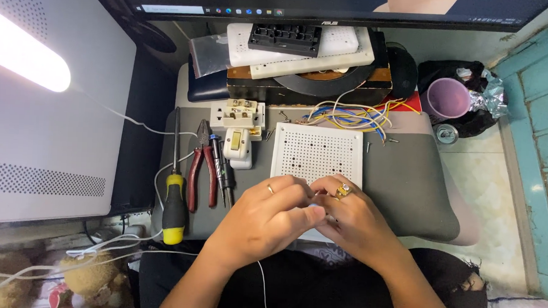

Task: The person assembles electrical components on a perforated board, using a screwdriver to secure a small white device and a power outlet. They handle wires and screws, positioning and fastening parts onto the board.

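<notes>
On the grey padded work mat (408,178), the left hand (268,212) and right hand (351,216) meet with fingers curled together over the near edge of a white square perforated plastic board (317,151); whether they pinch anything, I cannot tell. Left lie red-handled pliers (202,169) and a yellow-and-black-handled screwdriver (175,199). A crumpled silver foil wrapper (491,96) sits far right beside a lilac plastic cup (447,98).

Grey cushion (407,197) carries perforated board (317,153), pliers (200,169), screwdriver (174,193), switch parts (238,125), wires (349,117), loose screws (368,146).
</notes>
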